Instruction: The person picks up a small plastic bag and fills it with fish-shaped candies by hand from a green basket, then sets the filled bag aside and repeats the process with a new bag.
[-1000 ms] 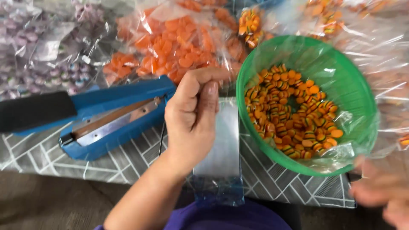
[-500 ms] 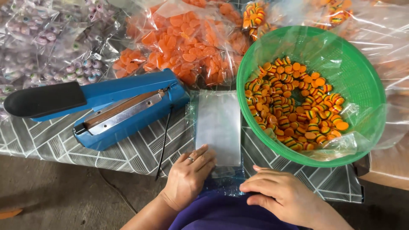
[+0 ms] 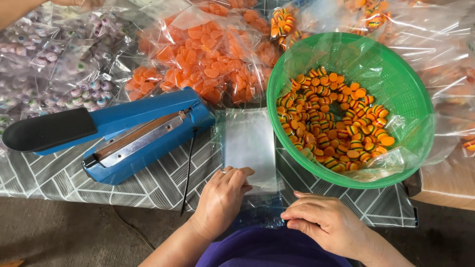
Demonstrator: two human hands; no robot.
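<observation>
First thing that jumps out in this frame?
The green basket of orange and striped candies at right, and the blue heat sealer with its black handle at left. Between them a stack of clear plastic bags lies flat, the left hand pressing its near end and the right hand beside it at the table edge.

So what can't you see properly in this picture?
- Head view: how many clear bags are stacked; they are see-through and overlap.
- Left hand fingertips cover the stack's near edge.
- Right hand: its underside is hidden.
- Green basket: sweets bury its bottom.
- Blue sealer: cord's end drops past the table edge.
</observation>
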